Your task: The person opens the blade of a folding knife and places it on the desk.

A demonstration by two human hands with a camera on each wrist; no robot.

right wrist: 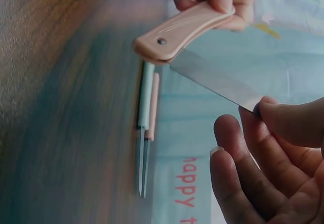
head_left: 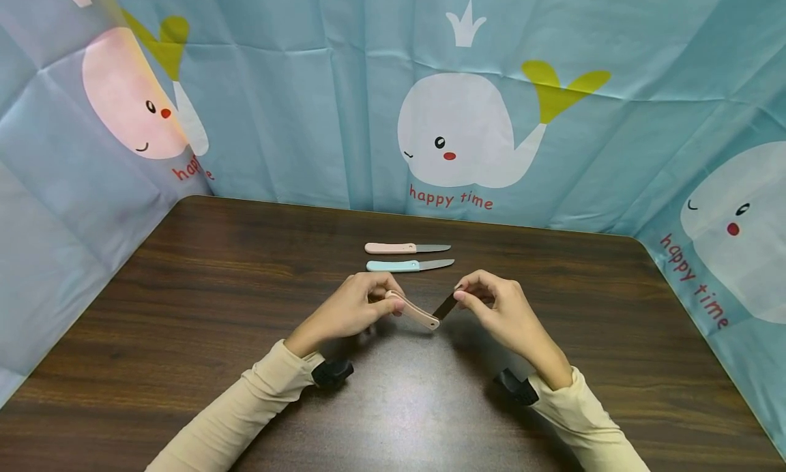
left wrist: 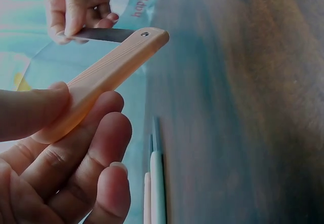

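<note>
Between the two hands is a folding knife [right wrist: 185,29] with a pink-orange handle, its blade partly swung out at an angle. My left hand [head_left: 359,305] pinches the back end of the handle between thumb and fingers. The tip of the blade [right wrist: 215,79] is pinched by the thumb and forefinger of my right hand [head_left: 503,312]. A pivot pin [left wrist: 145,34] shows where blade and handle meet. Beyond the hands, a pink-handled knife [head_left: 391,248] and a light-blue-handled knife [head_left: 393,266] lie side by side on the table, blades out and pointing right.
The dark wood-grain table [head_left: 202,288] reaches back to a light-blue curtain [head_left: 282,117] printed with whales, which also hangs along both sides. Black wrist straps with small devices sit at both sleeve cuffs.
</note>
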